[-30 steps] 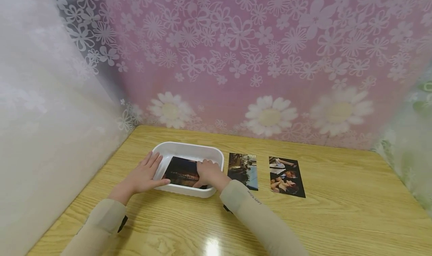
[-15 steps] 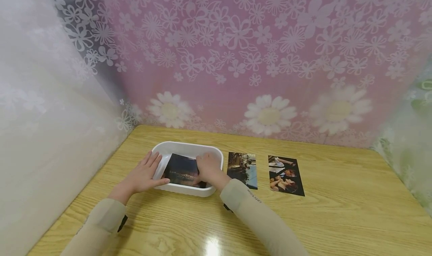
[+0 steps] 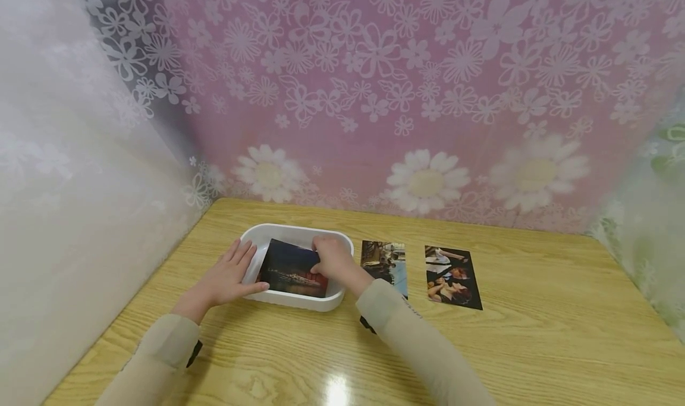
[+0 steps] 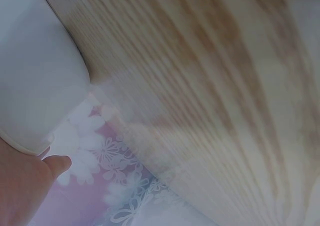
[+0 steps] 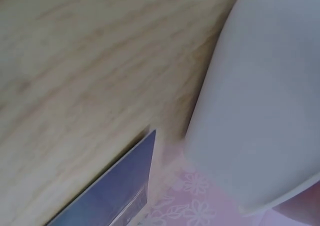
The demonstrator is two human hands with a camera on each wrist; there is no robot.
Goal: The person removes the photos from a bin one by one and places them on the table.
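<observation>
A white plastic tub (image 3: pixel 299 301) stands on the table, with a dark photo print (image 3: pixel 286 269) of a lit night scene inside. At the print's upper right edge, my right hand (image 3: pixel 335 258) pinches it between thumb and fingers; the fingertips are partly hidden. My left hand (image 3: pixel 226 280) rests with straight fingers over the tub's left rim, its thumb lying along the near rim. In the left wrist view, part of that hand (image 4: pixel 22 183) touches the tub (image 4: pixel 40 71). The right wrist view has the tub's outer wall (image 5: pixel 255 96) and a bit of a finger (image 5: pixel 302 206).
Right of the tub, a street-like photo print (image 3: pixel 384 266) lies flat, partly covered by the right sleeve. Farther right is another print (image 3: pixel 453 278), showing people. The wooden table (image 3: pixel 546 311) meets a flowered pink cloth (image 3: pixel 348 109) behind and pale cloth on both sides.
My right hand has shifted slightly up in the tub, and more of the dark print's right side shows. The print has slid or tilted a little. My left hand stays put.
</observation>
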